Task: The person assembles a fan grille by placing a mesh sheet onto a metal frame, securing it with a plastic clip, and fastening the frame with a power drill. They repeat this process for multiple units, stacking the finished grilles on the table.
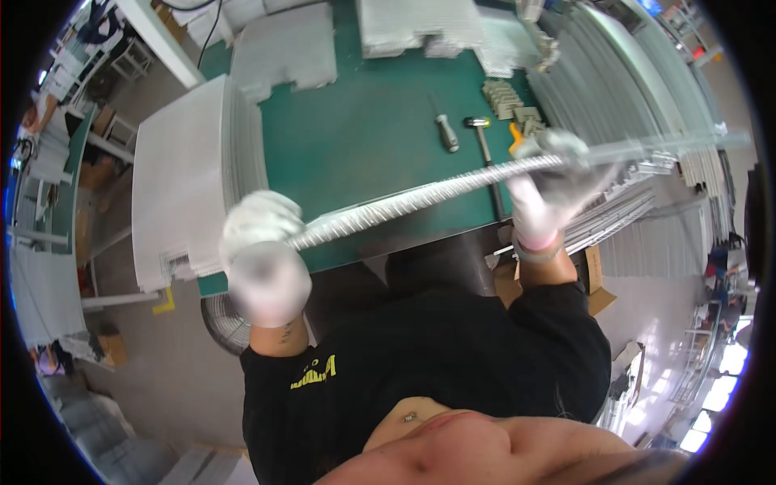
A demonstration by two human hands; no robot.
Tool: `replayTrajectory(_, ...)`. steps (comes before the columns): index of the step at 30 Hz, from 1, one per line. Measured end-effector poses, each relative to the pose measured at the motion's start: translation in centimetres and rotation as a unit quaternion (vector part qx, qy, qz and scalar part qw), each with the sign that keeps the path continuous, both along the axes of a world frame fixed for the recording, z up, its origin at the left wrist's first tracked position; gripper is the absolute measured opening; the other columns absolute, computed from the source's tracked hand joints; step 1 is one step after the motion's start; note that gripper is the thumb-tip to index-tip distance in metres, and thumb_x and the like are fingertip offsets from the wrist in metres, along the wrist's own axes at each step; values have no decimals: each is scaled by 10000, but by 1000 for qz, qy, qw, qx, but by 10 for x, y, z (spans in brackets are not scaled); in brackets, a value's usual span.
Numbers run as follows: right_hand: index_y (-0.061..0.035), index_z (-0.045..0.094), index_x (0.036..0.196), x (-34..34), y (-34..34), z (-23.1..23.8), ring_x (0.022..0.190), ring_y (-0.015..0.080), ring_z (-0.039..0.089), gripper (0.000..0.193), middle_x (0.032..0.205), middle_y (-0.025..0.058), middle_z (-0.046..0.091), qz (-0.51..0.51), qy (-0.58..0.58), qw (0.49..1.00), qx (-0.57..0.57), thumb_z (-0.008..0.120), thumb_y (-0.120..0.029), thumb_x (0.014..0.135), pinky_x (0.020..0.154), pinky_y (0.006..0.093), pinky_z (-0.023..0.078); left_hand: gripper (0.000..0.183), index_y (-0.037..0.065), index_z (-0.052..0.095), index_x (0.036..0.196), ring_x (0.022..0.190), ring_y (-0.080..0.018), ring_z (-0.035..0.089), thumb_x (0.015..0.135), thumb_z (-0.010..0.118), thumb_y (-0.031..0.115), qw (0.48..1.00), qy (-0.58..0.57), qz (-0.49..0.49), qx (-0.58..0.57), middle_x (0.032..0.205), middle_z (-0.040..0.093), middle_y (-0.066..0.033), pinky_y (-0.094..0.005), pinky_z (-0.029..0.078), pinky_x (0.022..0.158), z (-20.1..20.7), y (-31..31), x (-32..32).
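A long silvery strip with slanting ridges [420, 202] stretches between my gloved hands above the front of the green-topped table, its right end higher in the view. My left hand [263, 246] is closed round its left end, beside a stack of pale sheets. Near the right side of the table, my right hand [554, 178] grips the other end; motion blurs its fingers. A pale, see-through-looking streak [663, 147] runs on past that hand, too smeared to identify. Beyond the strip lie a screwdriver [446, 133] and a hammer [482, 145], whose handle passes beneath the strip.
Stacked pale sheets [179, 182] stand at the left, with more leaning panels [622, 81] at the right. Notched sheets [420, 24] lie along the far side of the green tabletop [347, 129]. Small greyish plates [503, 99] sit near the hammer. A round fan grille [225, 323] is below left.
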State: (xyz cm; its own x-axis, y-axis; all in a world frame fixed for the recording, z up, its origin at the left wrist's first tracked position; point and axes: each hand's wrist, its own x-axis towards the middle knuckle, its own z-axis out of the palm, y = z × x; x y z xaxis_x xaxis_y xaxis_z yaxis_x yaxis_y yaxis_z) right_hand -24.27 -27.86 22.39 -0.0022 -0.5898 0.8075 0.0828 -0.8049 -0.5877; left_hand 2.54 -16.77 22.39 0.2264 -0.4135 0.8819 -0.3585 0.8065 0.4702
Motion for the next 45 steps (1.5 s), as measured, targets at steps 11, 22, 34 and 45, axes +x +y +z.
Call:
replayTrajectory(11, -50, 566, 1355, -6, -50, 95, 774, 274, 635, 518, 892, 118, 632, 54, 369, 915, -154, 690, -73, 852, 746, 324, 515, 180, -2, 559, 1099, 900, -105, 522, 955, 562, 105, 986, 140, -2, 91, 1033, 601, -53, -262, 419, 852, -10, -34, 34)
replayTrajectory(22, -19, 621, 1265, -11, -61, 150, 821, 335, 644, 419, 952, 143, 672, 183, 530, 795, -231, 673, -44, 850, 744, 375, 514, 164, -4, 539, 1076, 642, -16, 419, 913, 535, 6, 988, 95, 47, 116, 936, 601, -23, -173, 346, 571, -3, -27, 31)
replayTrajectory(34, -60, 644, 1088, 32, -47, 150, 849, 323, 621, 262, 871, 128, 613, 271, 518, 763, -276, 638, -63, 826, 744, 406, 509, 98, 9, 643, 897, 763, -110, 570, 817, 673, -38, 983, -54, -55, 168, 876, 615, -53, -244, 459, 674, 38, -14, 42)
replayTrajectory(45, -96, 584, 1319, 68, -29, 143, 773, 346, 608, 524, 846, 140, 578, 249, 518, 763, -294, 599, 2, 804, 699, 418, 509, 722, 99, 440, 1267, 897, -177, 589, 685, 831, -72, 987, 96, 110, -69, 1075, 540, -75, -315, 508, 810, 5, -30, 13)
